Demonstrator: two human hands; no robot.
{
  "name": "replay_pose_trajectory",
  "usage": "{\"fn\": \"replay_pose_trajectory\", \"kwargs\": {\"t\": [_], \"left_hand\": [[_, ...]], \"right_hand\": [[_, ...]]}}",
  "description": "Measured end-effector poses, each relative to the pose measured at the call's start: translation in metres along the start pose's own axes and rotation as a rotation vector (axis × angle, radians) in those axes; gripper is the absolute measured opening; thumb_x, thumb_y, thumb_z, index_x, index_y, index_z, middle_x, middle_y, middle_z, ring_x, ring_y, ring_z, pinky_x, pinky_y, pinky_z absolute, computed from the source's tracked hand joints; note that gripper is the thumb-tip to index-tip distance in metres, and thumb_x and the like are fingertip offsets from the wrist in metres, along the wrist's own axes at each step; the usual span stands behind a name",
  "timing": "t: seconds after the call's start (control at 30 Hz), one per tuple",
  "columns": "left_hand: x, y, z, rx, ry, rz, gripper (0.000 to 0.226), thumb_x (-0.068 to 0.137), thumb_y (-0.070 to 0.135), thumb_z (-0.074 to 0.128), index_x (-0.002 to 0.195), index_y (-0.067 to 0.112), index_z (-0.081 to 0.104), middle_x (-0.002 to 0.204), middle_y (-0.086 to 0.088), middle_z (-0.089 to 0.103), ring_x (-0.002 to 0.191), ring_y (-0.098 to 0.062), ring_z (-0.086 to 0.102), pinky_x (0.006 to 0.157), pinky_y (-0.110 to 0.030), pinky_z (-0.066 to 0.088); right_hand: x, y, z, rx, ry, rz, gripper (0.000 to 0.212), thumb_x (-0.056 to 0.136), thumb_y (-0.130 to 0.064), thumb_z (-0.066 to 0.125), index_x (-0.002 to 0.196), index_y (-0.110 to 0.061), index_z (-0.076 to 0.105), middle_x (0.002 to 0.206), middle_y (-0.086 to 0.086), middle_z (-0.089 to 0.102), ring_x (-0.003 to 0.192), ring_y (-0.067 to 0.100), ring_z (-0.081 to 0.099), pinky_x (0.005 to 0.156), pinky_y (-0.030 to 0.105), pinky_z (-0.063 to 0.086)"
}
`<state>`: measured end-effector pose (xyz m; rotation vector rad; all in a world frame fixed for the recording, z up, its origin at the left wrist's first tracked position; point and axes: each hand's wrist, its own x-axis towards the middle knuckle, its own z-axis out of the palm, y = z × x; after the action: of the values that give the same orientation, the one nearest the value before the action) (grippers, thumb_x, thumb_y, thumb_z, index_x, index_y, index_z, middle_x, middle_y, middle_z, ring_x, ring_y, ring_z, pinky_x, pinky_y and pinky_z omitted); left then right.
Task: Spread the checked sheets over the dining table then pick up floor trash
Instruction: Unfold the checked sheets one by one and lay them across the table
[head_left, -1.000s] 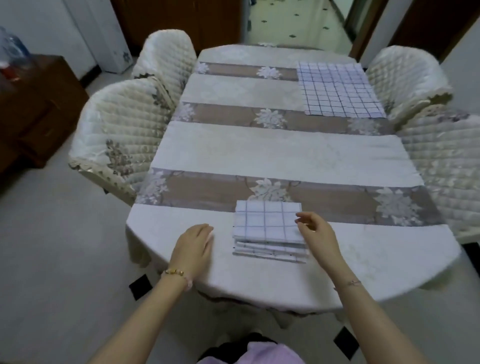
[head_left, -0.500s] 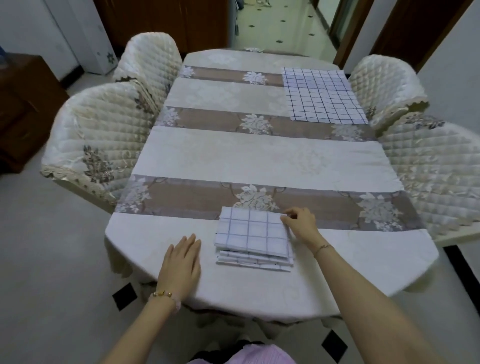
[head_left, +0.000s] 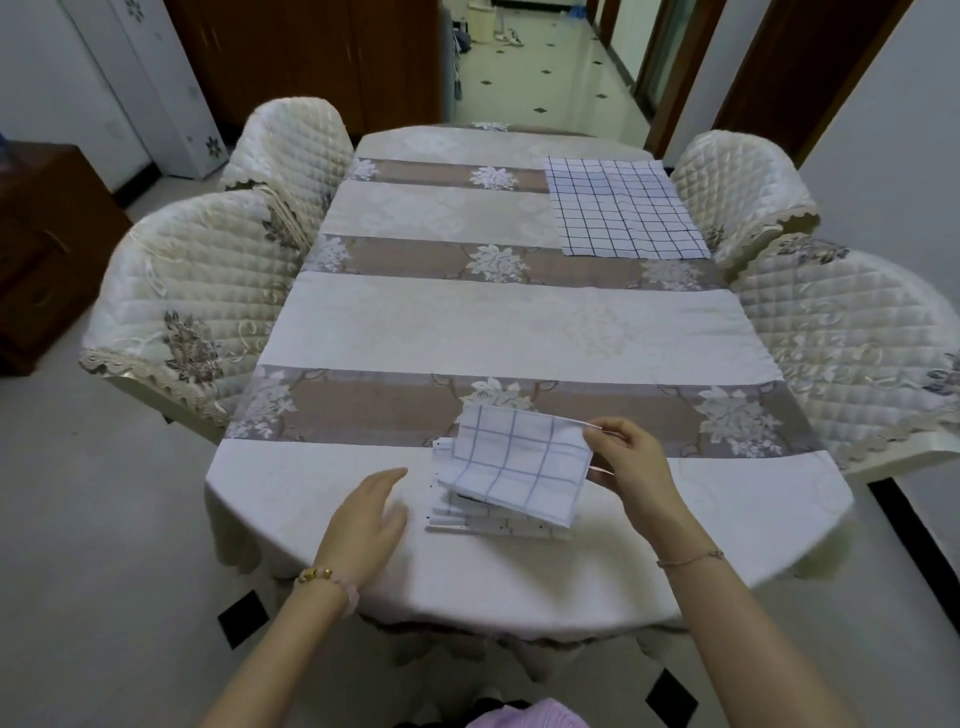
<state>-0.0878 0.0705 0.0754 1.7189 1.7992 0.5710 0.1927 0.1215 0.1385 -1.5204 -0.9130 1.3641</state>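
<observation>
A folded white sheet with blue checks (head_left: 519, 465) is lifted at its right edge off a small stack of folded checked sheets (head_left: 493, 522) near the front of the dining table (head_left: 467, 322). My right hand (head_left: 631, 462) pinches that top sheet's right edge. My left hand (head_left: 366, 517) rests flat on the tablecloth just left of the stack, fingers straight, holding nothing. Another checked sheet (head_left: 621, 208) lies spread flat at the table's far right corner.
Quilted cream chairs flank the table, two on the left (head_left: 192, 301) (head_left: 296, 150) and two on the right (head_left: 852, 338) (head_left: 737, 182). A dark wooden cabinet (head_left: 47, 249) stands at left. Pale tiled floor with small black diamonds (head_left: 244, 618) surrounds the table.
My right hand has taken hold of the top folded sheet and raised its right side off the stack. My left hand has slid closer to the stack.
</observation>
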Motion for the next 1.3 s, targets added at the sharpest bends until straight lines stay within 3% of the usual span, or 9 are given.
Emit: {"fn": "replay_pose_trajectory", "kwargs": {"t": [0.1, 0.2, 0.33, 0.4, 0.5, 0.73, 0.97, 1.1, 1.3], "left_hand": [[-0.016, 0.051, -0.01, -0.134, 0.072, 0.168, 0.046, 0.089, 0.037, 0.05, 0.132, 0.023, 0.048, 0.13, 0.017, 0.046, 0.119, 0.004, 0.04, 0.106, -0.019, 0.033], [-0.03, 0.093, -0.008, -0.134, -0.016, 0.343, 0.066, 0.076, 0.062, 0.046, 0.134, 0.029, 0.044, 0.133, 0.022, 0.042, 0.123, 0.009, 0.035, 0.104, -0.013, 0.031], [-0.034, 0.101, 0.006, 0.005, 0.05, 0.492, 0.051, 0.08, 0.053, 0.047, 0.124, 0.027, 0.053, 0.128, 0.014, 0.053, 0.114, 0.005, 0.046, 0.093, -0.014, 0.046], [-0.032, 0.098, 0.005, -0.097, 0.142, 0.453, 0.025, 0.084, 0.037, 0.053, 0.103, 0.022, 0.061, 0.103, 0.009, 0.063, 0.092, -0.003, 0.056, 0.074, -0.019, 0.052], [-0.03, 0.102, -0.008, -0.34, 0.227, 0.259, 0.003, 0.087, 0.021, 0.061, 0.084, 0.021, 0.063, 0.072, 0.003, 0.061, 0.065, -0.011, 0.052, 0.055, -0.018, 0.042], [-0.026, 0.117, -0.029, -0.951, 0.026, -0.121, 0.015, 0.09, 0.021, 0.058, 0.1, 0.013, 0.065, 0.09, -0.007, 0.072, 0.082, -0.016, 0.068, 0.071, -0.038, 0.059], [-0.031, 0.116, -0.031, -1.007, -0.093, -0.116, 0.019, 0.092, 0.025, 0.054, 0.097, 0.011, 0.066, 0.094, -0.006, 0.073, 0.089, -0.018, 0.071, 0.073, -0.036, 0.059], [-0.032, 0.115, -0.03, -1.044, -0.1, -0.132, 0.019, 0.094, 0.022, 0.051, 0.09, 0.016, 0.068, 0.086, -0.001, 0.073, 0.085, -0.016, 0.071, 0.071, -0.036, 0.059], [-0.034, 0.113, -0.028, -1.031, -0.068, -0.088, 0.021, 0.093, 0.011, 0.052, 0.075, 0.015, 0.063, 0.066, 0.008, 0.068, 0.069, -0.007, 0.068, 0.062, -0.026, 0.058]], "right_hand": [[-0.021, -0.003, 0.007, 0.081, -0.006, -0.008, 0.008, 0.089, -0.01, 0.059, 0.096, -0.008, 0.061, 0.08, 0.004, 0.067, 0.067, 0.015, 0.064, 0.055, 0.02, 0.054], [-0.037, -0.002, 0.021, 0.182, -0.006, 0.009, 0.006, 0.089, -0.01, 0.058, 0.095, -0.008, 0.061, 0.081, 0.006, 0.066, 0.069, 0.017, 0.063, 0.056, 0.021, 0.054], [-0.049, -0.001, 0.036, 0.321, -0.024, 0.043, 0.014, 0.092, -0.009, 0.055, 0.104, -0.004, 0.058, 0.092, 0.011, 0.066, 0.075, 0.019, 0.066, 0.062, 0.023, 0.057], [-0.054, -0.003, 0.04, 0.396, -0.042, 0.047, 0.01, 0.092, -0.01, 0.055, 0.1, -0.006, 0.058, 0.093, 0.01, 0.066, 0.075, 0.018, 0.067, 0.065, 0.024, 0.058], [-0.064, -0.007, 0.047, 0.386, -0.117, 0.007, 0.021, 0.091, -0.017, 0.058, 0.108, -0.006, 0.058, 0.103, 0.009, 0.069, 0.091, 0.019, 0.071, 0.078, 0.029, 0.059], [-0.085, -0.011, 0.07, -0.024, -0.144, -0.186, 0.023, 0.089, -0.022, 0.062, 0.111, -0.026, 0.061, 0.112, -0.007, 0.065, 0.105, 0.006, 0.062, 0.083, 0.021, 0.055], [-0.091, -0.009, 0.077, -0.131, -0.141, -0.22, 0.033, 0.084, -0.026, 0.067, 0.116, -0.03, 0.056, 0.121, -0.013, 0.06, 0.112, 0.006, 0.058, 0.091, 0.027, 0.053], [-0.093, -0.008, 0.077, -0.146, -0.159, -0.244, 0.04, 0.082, -0.022, 0.07, 0.119, -0.026, 0.055, 0.116, -0.015, 0.061, 0.107, 0.001, 0.057, 0.072, 0.008, 0.051], [-0.084, 0.004, 0.074, -0.142, -0.166, -0.272, 0.021, 0.087, -0.023, 0.065, 0.107, -0.019, 0.064, 0.095, -0.013, 0.067, 0.088, 0.001, 0.063, 0.073, 0.017, 0.051]]}}
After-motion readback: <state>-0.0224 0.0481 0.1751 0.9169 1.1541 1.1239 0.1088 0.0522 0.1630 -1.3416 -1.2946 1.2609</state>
